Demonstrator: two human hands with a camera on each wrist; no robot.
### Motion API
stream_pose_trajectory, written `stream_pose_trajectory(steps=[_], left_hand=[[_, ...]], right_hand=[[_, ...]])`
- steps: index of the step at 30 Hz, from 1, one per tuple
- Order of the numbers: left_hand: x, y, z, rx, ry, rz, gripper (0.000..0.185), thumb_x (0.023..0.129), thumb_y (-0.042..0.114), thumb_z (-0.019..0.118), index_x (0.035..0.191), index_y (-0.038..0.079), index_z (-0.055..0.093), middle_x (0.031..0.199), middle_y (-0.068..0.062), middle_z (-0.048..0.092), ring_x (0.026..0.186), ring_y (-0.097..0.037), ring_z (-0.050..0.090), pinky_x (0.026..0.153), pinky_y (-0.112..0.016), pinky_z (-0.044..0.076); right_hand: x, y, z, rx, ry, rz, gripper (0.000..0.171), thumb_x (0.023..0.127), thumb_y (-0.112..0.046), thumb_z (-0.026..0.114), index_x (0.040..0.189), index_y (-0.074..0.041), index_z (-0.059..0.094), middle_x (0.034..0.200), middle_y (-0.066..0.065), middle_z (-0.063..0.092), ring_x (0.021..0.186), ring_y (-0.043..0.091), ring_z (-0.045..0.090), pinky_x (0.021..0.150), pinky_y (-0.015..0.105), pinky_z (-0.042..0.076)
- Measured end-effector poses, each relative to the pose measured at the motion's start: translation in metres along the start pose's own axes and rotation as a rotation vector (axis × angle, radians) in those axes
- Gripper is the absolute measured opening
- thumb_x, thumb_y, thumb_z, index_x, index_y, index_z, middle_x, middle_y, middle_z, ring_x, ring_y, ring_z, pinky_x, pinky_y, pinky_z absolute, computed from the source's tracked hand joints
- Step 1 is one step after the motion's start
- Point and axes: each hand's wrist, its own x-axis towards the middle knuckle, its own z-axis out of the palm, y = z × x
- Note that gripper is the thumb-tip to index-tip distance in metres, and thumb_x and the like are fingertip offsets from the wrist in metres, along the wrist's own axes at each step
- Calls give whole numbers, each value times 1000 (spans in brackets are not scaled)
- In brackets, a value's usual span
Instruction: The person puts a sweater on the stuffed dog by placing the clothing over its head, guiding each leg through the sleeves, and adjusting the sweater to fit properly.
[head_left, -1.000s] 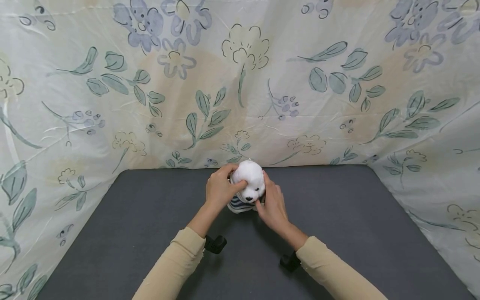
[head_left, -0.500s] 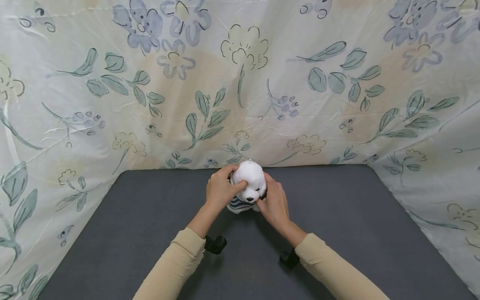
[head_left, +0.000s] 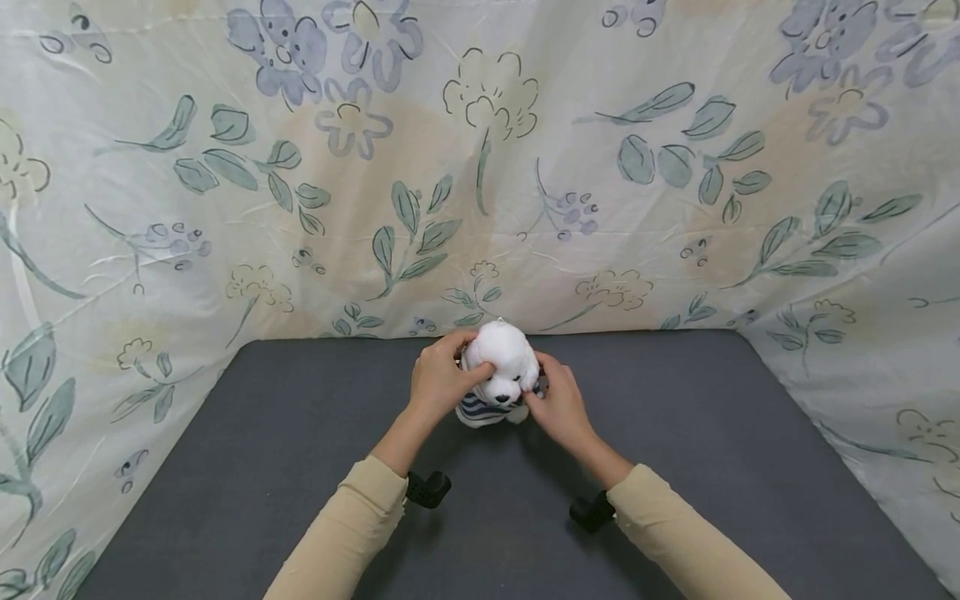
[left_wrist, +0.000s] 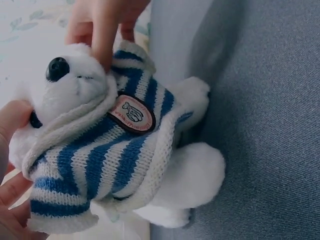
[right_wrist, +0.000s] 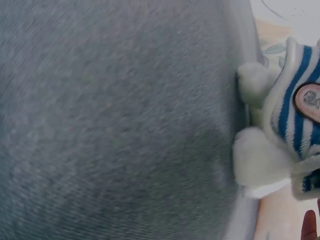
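Note:
A white plush dog (head_left: 501, 358) in a blue-and-white striped knit sweater (left_wrist: 107, 160) sits upright on the grey table. My left hand (head_left: 441, 379) grips its head from the left, the thumb lying over the face near an eye. On the other side, my right hand (head_left: 561, 410) holds the dog by the side of the head, around the drooping ear, thumb beside the muzzle. The left wrist view shows a right-hand finger pressed between cheek and sleeve. An oval badge (left_wrist: 132, 114) sits on the sweater's chest. Only right fingertips (right_wrist: 309, 226) show in the right wrist view.
The grey table (head_left: 480, 533) ends just behind the dog, against a floral cloth (head_left: 480, 167) that also hangs at both sides. Black wrist cameras (head_left: 429, 490) are strapped under both forearms.
My right hand has shifted slightly right, and more of the dog's ear and cheek shows. The head has tilted a little to the right. My left hand stays put.

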Motion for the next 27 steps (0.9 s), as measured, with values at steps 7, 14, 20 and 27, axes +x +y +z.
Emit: stream_pose_trajectory(steps=[7,14,20,27], left_hand=[[-1,1,-1,-11,-8,-4,44,74,36,75,115,23,63,106,-1,67,90,-19,65,69,-37,52],[-2,2,-2,-25,-4,-6,45,74,35,76,115,22,64,106,-2,67,91,-21,65,69,-39,53],[-1,0,-2,-25,-7,-14,44,74,36,75,115,23,63,107,-2,67,91,-20,65,69,-38,52],[-1,-1,-1,-30,-19,-29,45,74,36,75,115,23,63,106,-2,67,90,-20,65,69,-38,53]], right_hand=[[-3,9,2,-15,-7,6,30,80,-6,67,109,-5,59,106,11,60,94,28,53,76,39,41],[-2,14,-5,30,-116,32,34,84,-10,65,117,-7,56,108,10,59,97,27,55,74,39,45],[5,14,-22,57,-289,60,56,86,-18,65,136,-12,41,118,10,57,109,26,55,82,46,47],[12,-2,-45,143,-421,-9,72,86,-14,65,145,-12,24,132,14,46,120,32,47,91,53,41]])
